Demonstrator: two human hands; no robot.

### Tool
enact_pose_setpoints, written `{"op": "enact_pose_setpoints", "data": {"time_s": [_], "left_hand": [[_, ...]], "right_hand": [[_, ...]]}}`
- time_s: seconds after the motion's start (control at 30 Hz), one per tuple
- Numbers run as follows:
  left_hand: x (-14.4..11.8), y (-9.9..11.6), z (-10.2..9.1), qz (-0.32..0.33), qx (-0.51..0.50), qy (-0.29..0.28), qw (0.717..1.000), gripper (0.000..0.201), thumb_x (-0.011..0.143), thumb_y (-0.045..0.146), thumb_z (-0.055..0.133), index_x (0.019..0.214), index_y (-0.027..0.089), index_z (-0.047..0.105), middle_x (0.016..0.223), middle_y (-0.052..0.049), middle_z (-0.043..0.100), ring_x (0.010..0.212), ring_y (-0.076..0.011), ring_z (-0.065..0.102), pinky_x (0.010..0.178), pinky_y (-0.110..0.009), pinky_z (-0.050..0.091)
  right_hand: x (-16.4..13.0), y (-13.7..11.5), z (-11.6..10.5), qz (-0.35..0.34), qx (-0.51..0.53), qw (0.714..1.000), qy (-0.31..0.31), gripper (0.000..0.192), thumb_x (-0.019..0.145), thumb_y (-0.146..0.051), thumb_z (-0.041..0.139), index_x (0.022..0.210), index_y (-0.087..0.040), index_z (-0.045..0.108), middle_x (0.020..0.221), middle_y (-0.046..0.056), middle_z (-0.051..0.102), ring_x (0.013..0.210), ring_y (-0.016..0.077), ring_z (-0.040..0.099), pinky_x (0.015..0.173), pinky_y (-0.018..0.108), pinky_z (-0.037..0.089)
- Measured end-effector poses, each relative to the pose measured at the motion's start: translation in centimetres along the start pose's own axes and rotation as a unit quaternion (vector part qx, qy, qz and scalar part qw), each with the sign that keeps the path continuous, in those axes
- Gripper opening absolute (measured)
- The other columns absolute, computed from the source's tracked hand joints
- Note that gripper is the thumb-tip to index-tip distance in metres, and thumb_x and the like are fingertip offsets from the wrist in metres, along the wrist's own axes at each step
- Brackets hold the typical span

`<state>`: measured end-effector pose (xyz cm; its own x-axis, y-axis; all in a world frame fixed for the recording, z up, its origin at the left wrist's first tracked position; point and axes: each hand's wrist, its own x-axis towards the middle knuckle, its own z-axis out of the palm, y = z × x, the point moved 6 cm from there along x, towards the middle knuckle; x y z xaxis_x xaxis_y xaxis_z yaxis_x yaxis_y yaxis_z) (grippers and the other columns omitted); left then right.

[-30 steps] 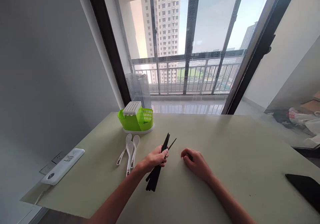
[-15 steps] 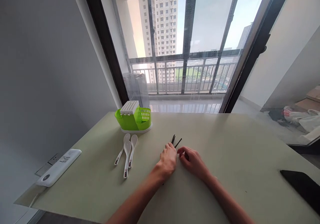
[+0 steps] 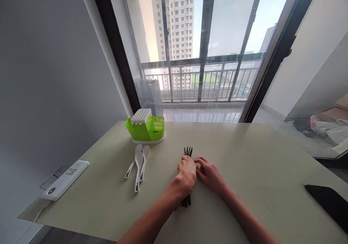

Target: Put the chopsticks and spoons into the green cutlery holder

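A bundle of black chopsticks (image 3: 186,202) is at the middle of the surface (image 3: 233,146), gripped in the left hand's (image 3: 187,174) fingers. The right hand (image 3: 210,176) is just beside, fingers curled; whether they hold anything, I cannot tell. Leftward lie three white spoons (image 3: 139,158), with a green holder (image 3: 140,132) beyond.

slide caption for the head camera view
Left hand holding a bundle of black chopsticks, right hand close beside it, three white spoons nearby.
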<state>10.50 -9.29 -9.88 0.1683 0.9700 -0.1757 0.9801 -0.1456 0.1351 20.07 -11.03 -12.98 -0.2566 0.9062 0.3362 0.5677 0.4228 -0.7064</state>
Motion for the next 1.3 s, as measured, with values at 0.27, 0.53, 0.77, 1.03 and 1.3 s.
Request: {"op": "enact_pose_setpoints", "data": {"time_s": [0.27,0.53,0.77,1.03,1.3], "left_hand": [[-0.5,-0.3,-0.4,-0.02,0.036,0.012,0.999,0.036,0.095,0.026,0.056,0.127,0.01,0.061,0.112,-0.025,0.062,0.102,-0.0312,0.067,0.082,-0.036,0.057],[-1.5,-1.5,-2.3,-0.017,0.057,0.016,0.998,0.035,0.095,0.018,0.053,0.128,0.006,0.058,0.115,-0.027,0.064,0.106,-0.0317,0.069,0.088,-0.037,0.055],[-2.6,-8.9,-8.3,-0.041,0.078,0.075,0.993,0.036,0.1,0.036,0.046,0.123,0.013,0.059,0.119,-0.02,0.065,0.11,-0.0305,0.065,0.092,-0.039,0.05],[-7.3,-19.4,-7.7,-0.21,0.162,0.085,0.96,0.06,0.093,0.054,0.054,0.125,0.003,0.058,0.121,-0.026,0.061,0.112,-0.0382,0.06,0.093,-0.045,0.045],[-7.2,-21.6,-2.5,-0.186,0.172,0.171,0.952,0.071,0.099,0.054,0.043,0.149,0.004,0.044,0.159,-0.028,0.033,0.147,-0.0449,0.028,0.119,-0.059,0.021]], "right_hand": [[0.1,0.2,0.0,0.008,0.003,1.0,0.005,0.027,0.084,-0.018,0.046,0.1,-0.024,0.066,0.098,0.002,0.067,0.062,0.0123,0.057,0.065,0.027,0.043],[0.0,-0.3,-0.2,0.012,0.003,1.0,0.004,0.025,0.086,-0.018,0.046,0.098,-0.024,0.066,0.094,0.001,0.066,0.061,0.012,0.056,0.065,0.026,0.044],[0.0,-0.2,-0.3,0.012,-0.006,1.0,0.003,0.025,0.089,-0.023,0.046,0.101,-0.024,0.068,0.095,0.002,0.067,0.062,0.0124,0.056,0.066,0.028,0.044],[0.1,0.0,-0.1,0.012,-0.002,1.0,0.001,0.024,0.087,-0.019,0.046,0.099,-0.023,0.067,0.097,0.002,0.068,0.063,0.0125,0.058,0.068,0.027,0.045],[0.0,-0.1,-0.2,0.022,0.018,1.0,-0.003,0.022,0.088,-0.022,0.046,0.099,-0.023,0.066,0.098,0.003,0.068,0.064,0.0139,0.057,0.068,0.029,0.046]]}}
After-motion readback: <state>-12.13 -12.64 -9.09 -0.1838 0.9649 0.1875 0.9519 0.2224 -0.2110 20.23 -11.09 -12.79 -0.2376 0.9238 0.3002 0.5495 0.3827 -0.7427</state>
